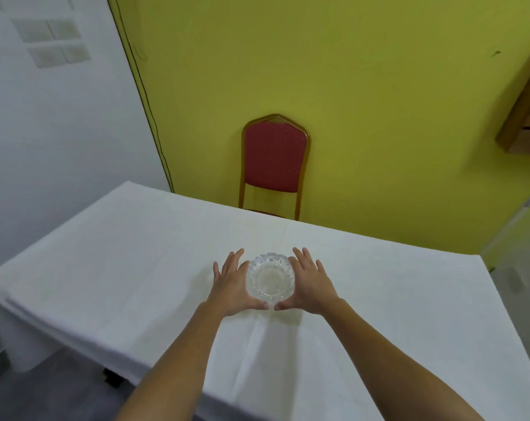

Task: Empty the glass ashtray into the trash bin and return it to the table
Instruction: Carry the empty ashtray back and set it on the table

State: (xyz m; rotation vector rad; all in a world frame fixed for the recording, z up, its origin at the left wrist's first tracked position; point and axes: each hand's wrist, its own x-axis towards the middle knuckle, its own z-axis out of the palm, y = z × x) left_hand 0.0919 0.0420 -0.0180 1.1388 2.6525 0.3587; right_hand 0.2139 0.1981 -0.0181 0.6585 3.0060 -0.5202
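Now my left hand (231, 282) and my right hand (310, 281) lie palm-down with fingers spread, one on each side of the glass ashtray (270, 276), thumbs nearly meeting just in front of it. Both hands are open, cupped against its sides rather than clamped; I cannot tell how firmly they touch the glass. Both forearms are stretched straight forward. The ashtray sits upright on the table (136, 268), on its white cloth, near the middle. Beyond the ashtray, past the table's far edge, a red chair (274, 156) stands against the yellow wall (379, 101).
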